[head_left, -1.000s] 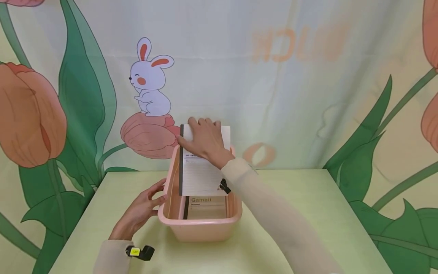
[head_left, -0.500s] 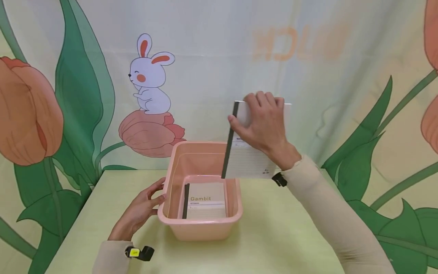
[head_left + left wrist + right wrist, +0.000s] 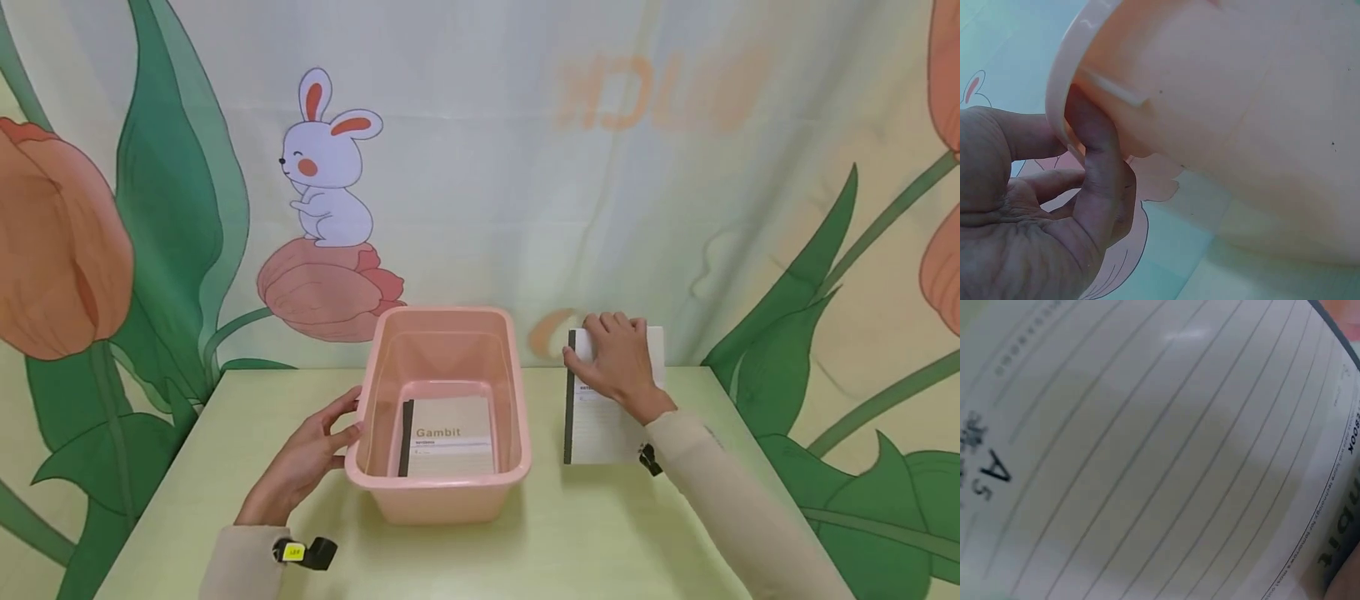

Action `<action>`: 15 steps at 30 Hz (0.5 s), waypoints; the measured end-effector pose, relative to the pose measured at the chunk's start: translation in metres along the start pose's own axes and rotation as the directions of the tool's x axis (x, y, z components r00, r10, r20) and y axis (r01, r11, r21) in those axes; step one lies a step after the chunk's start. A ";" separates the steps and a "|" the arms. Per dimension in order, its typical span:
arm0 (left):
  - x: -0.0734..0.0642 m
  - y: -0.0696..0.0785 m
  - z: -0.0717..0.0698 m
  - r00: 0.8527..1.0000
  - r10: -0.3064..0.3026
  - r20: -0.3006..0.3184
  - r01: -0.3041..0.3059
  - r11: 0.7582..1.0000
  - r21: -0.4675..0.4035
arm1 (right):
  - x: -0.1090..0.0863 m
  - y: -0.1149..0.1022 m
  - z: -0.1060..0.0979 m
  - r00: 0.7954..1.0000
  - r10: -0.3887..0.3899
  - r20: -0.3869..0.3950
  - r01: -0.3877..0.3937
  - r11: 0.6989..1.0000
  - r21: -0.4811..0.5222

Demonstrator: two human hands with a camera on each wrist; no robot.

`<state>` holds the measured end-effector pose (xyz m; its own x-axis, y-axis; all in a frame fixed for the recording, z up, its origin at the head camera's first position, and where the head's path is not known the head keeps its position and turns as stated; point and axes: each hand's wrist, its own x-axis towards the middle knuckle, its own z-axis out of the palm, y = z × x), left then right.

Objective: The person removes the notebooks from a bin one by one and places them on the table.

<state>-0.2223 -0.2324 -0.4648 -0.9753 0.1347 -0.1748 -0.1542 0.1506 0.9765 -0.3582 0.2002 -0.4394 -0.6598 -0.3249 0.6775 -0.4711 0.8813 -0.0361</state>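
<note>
My left hand (image 3: 311, 454) grips the left rim of a pink plastic basin (image 3: 438, 504); in the left wrist view its fingers (image 3: 1094, 137) curl round the rim from below. Inside the basin lies a cream notebook (image 3: 453, 417) with a dark spine and the word "Gambit". To the right of the basin, my right hand (image 3: 618, 358) holds a second notebook (image 3: 603, 437) by its top, thumb at the dark spine and fingers over the upper edge. This notebook is tilted, its lower edge close over the table. Its lined cover (image 3: 1166, 450) marked A5 fills the right wrist view.
The light green table (image 3: 570, 550) reaches back to a printed curtain (image 3: 480, 167) with tulips and a white rabbit. The basin's raised walls stand between the two hands.
My right hand has carried the notebook up out of the basin, over to the right, then lowered it toward the table. The left hand stays on the basin rim.
</note>
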 end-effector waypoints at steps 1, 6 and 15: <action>0.000 0.000 0.000 1.000 -0.002 0.000 0.002 1.000 0.001 | -0.005 0.001 0.010 1.000 0.008 0.022 -0.008 1.000 -0.002; 0.000 -0.001 0.001 1.000 -0.013 -0.011 0.013 1.000 0.014 | -0.020 0.002 0.058 0.990 0.036 0.135 -0.035 0.999 -0.014; 0.000 -0.003 0.001 1.000 -0.013 -0.020 0.013 1.000 0.005 | -0.017 0.003 0.114 0.960 0.059 0.272 -0.057 0.998 -0.015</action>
<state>-0.2222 -0.2316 -0.4675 -0.9762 0.1132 -0.1849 -0.1661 0.1575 0.9734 -0.4150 0.1691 -0.5353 -0.8209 -0.3533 0.4487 -0.4239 0.9034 -0.0642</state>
